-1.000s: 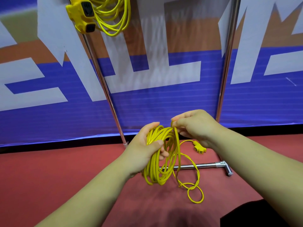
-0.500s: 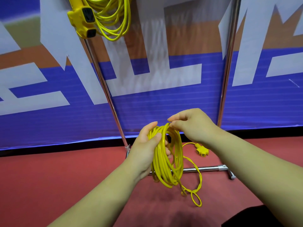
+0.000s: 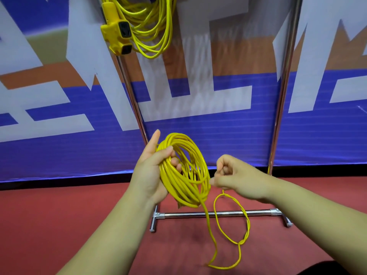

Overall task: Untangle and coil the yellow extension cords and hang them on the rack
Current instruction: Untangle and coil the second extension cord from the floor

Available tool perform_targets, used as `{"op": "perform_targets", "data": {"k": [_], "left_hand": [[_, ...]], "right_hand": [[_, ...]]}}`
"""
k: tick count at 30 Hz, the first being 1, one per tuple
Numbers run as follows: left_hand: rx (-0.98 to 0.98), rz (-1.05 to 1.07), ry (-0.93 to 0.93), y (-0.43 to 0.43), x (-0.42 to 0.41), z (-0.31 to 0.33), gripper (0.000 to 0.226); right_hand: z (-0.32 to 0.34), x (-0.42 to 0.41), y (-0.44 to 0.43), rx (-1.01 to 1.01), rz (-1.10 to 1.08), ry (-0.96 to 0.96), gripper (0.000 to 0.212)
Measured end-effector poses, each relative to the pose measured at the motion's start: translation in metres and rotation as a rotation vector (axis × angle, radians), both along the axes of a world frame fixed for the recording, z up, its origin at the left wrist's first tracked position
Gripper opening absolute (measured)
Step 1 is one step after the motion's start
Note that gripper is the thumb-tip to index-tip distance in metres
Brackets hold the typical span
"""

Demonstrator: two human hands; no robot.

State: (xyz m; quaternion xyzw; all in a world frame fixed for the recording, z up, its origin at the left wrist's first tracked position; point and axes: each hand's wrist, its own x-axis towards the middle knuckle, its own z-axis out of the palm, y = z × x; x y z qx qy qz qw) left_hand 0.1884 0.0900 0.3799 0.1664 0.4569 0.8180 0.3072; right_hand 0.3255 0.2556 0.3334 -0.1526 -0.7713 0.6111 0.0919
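Observation:
My left hand (image 3: pixel 153 171) grips a coil of yellow extension cord (image 3: pixel 184 171), thumb over the strands and index finger pointing up. My right hand (image 3: pixel 236 177) is just right of the coil with its fingers curled, and the loose tail of the cord (image 3: pixel 231 221) hangs from under it in a loop down to the floor. A second yellow cord coil (image 3: pixel 153 26) with its yellow socket block (image 3: pixel 119 34) hangs from the top of the metal rack (image 3: pixel 131 92).
The rack's two chrome uprights stand ahead, the right one (image 3: pixel 282 96) near my right wrist, joined by a low crossbar (image 3: pixel 218 214) with feet on the red floor (image 3: pixel 59 215). A blue, white and orange banner (image 3: pixel 198 96) runs behind the rack.
My right hand has left the top of the coil and dropped to its right side. The loose tail now hangs longer toward the floor, and the plug end is out of sight.

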Motion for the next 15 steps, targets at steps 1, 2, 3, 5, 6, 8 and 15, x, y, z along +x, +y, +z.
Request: {"op": "perform_targets", "data": {"k": [1,2,3,5,6,8,15], "left_hand": [[0.01,0.018,-0.002,-0.003,-0.003,0.002,0.068],[0.02,0.033,-0.005,-0.006,-0.005,0.004,0.066],[0.034,0.046,-0.011,-0.009,-0.007,0.006,0.064],[0.064,0.071,-0.023,-0.014,-0.01,0.009,0.061],[0.069,0.087,-0.028,-0.017,-0.013,0.009,0.06],[0.077,0.12,-0.035,-0.022,-0.019,0.01,0.057],[0.156,0.211,-0.073,-0.045,-0.049,0.008,0.041]], "right_hand": [[-0.001,0.0,-0.005,-0.01,0.059,-0.017,0.046],[-0.002,-0.001,-0.009,-0.024,0.121,-0.022,0.046],[-0.003,-0.003,-0.013,-0.031,0.163,-0.026,0.042],[-0.007,-0.006,-0.022,-0.04,0.212,-0.034,0.035],[-0.008,-0.008,-0.028,-0.037,0.231,-0.047,0.034],[-0.012,-0.013,-0.039,-0.031,0.265,-0.066,0.033],[-0.024,-0.029,-0.064,-0.293,0.296,-0.092,0.023]]}}
